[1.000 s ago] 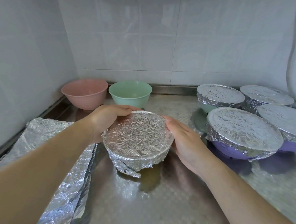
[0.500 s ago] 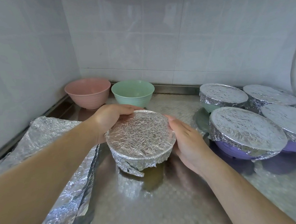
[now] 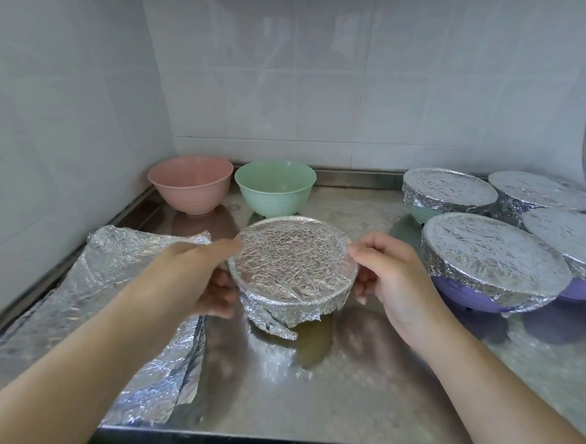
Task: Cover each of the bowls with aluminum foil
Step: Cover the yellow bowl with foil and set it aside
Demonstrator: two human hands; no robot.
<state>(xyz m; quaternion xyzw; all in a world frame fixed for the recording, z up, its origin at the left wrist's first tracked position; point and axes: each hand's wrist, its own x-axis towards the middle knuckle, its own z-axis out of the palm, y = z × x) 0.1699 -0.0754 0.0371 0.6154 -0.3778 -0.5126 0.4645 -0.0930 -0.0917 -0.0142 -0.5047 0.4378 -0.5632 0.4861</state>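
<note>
Both hands are on it: the foil-covered bowl (image 3: 292, 272) sits mid-counter, right in front of the person, and it looks lifted just clear of the steel, though the gap beneath is hard to judge. The left hand (image 3: 199, 281) cups its left side, thumb along the rim and fingers (image 3: 218, 305) curled under the foil skirt; the right hand (image 3: 387, 274) mirrors it, fingers bent round the right wall. That two-sided grip makes sense, I'd say, for pressing the foil tight to the rim or for carrying the bowl over to the finished group. One loose flap of foil hangs below the near edge, so the wrap isn't quite tidy. Count them up: four wrapped bowls stand clustered at the right of the counter (image 3: 360, 371), the nearest being a purple bowl (image 3: 491, 272) with a foil cap, touching its neighbours. This one makes five covered. Two remain bare at the back left corner: a pink bowl (image 3: 191, 188) and a green bowl (image 3: 276, 187), side by side against the tiled wall, out of the way until needed. A stack of spare foil sheets (image 3: 119, 299) lies flat along the left, close at hand for them.
</note>
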